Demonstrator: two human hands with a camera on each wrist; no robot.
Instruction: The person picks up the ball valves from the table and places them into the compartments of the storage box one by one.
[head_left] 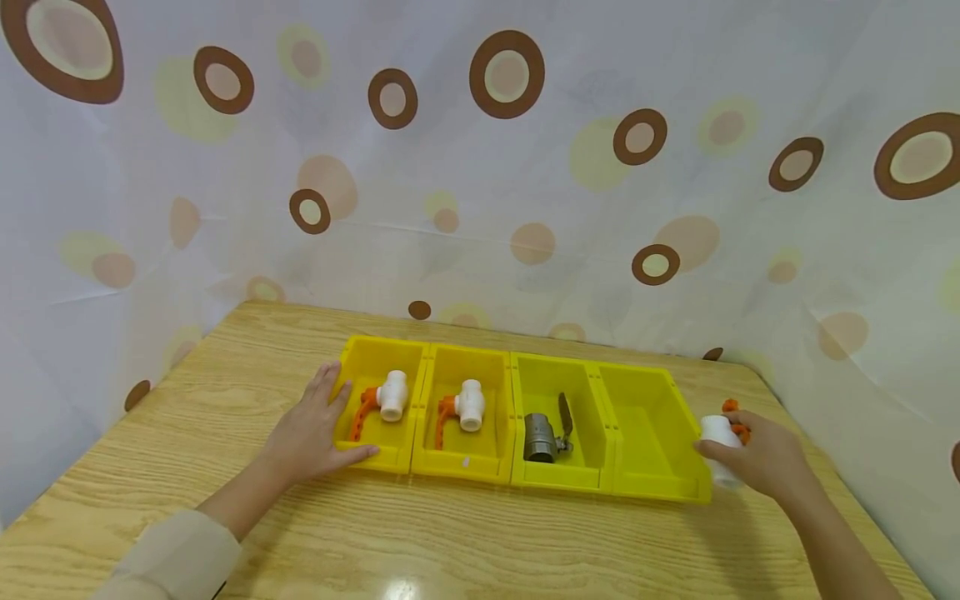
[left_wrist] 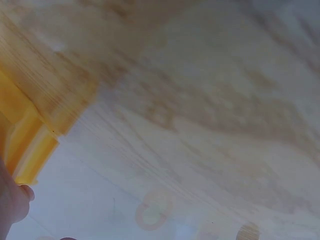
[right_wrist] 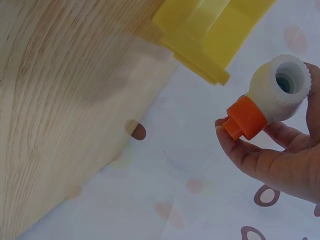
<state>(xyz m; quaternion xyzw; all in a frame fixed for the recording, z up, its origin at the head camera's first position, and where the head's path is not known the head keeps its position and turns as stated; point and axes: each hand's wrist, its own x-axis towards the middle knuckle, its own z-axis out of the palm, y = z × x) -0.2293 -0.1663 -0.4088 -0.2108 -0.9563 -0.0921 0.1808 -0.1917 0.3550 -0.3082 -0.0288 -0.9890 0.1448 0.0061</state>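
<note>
In the head view my right hand (head_left: 765,454) holds a white plastic ball valve (head_left: 720,433) with an orange handle, just off the right end of a row of yellow bins (head_left: 660,492). The right wrist view shows the valve's round socket and orange neck (right_wrist: 247,118), with a fingertip against the neck. My left hand (head_left: 303,433) rests at the left end of the row, its fingers along the side and its thumb by the front rim. Two similar white valves, one on the far left (head_left: 393,396) and another beside it (head_left: 471,405), lie in separate bins. A metal valve (head_left: 542,437) with a dark lever lies in the third.
The bins stand joined side by side on a wood-grain table (head_left: 420,533). No item shows in the rightmost bin (head_left: 645,425). Behind and beside the table hangs a pale sheet (head_left: 450,275) printed with brown and pastel circles.
</note>
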